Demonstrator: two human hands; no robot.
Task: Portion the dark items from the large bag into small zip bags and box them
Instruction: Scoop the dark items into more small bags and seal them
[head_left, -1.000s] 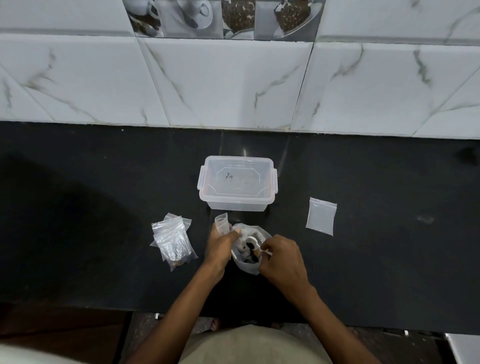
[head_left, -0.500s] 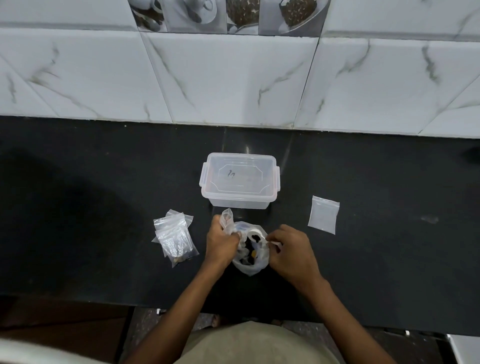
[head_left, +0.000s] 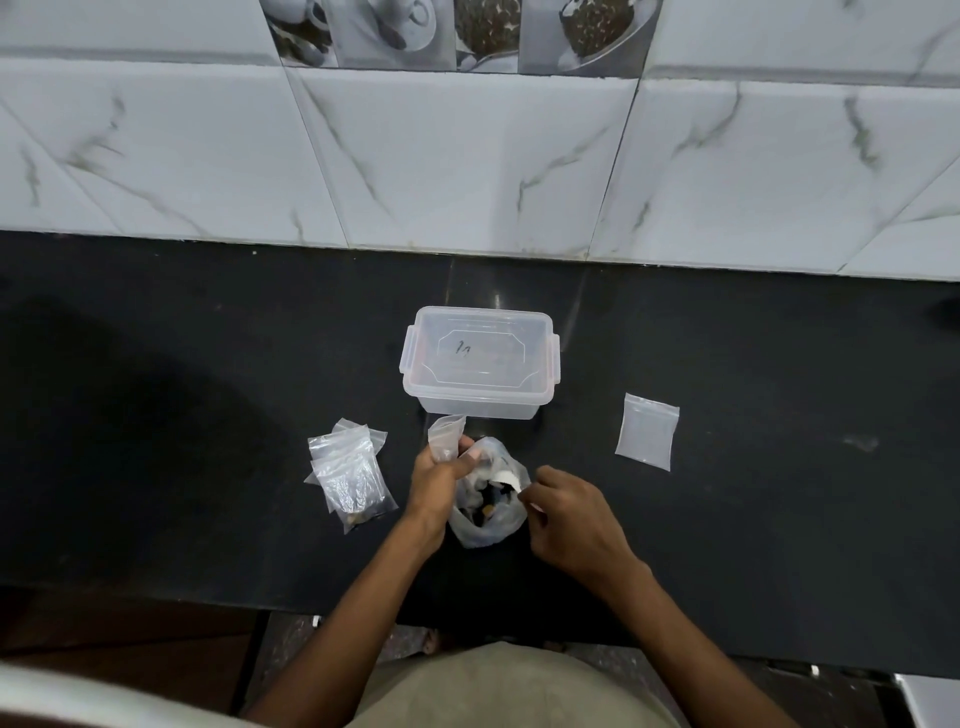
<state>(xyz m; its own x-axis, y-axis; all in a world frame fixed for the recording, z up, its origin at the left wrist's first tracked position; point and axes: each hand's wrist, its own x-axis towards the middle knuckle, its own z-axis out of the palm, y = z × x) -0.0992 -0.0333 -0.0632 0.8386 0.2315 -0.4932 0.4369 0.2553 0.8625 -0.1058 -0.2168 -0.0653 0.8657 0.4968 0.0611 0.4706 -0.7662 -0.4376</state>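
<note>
left hand (head_left: 439, 480) grips small zip bag (head_left: 445, 436) | right hand (head_left: 569, 514) pinches large bag (head_left: 485, 512) rim

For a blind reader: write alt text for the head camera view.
Two hands work at a large bag of dark items on a black counter: the left hand holds a small zip bag, the right hand pinches the bag's rim. Behind stands a lidded clear box; filled bags lie left, one empty bag right.

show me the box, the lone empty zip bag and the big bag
box (head_left: 480, 358): head view, middle of its clear lid
empty zip bag (head_left: 647, 432): head view, centre of its flat face
big bag (head_left: 491, 530): head view, lower wall between the hands
</note>
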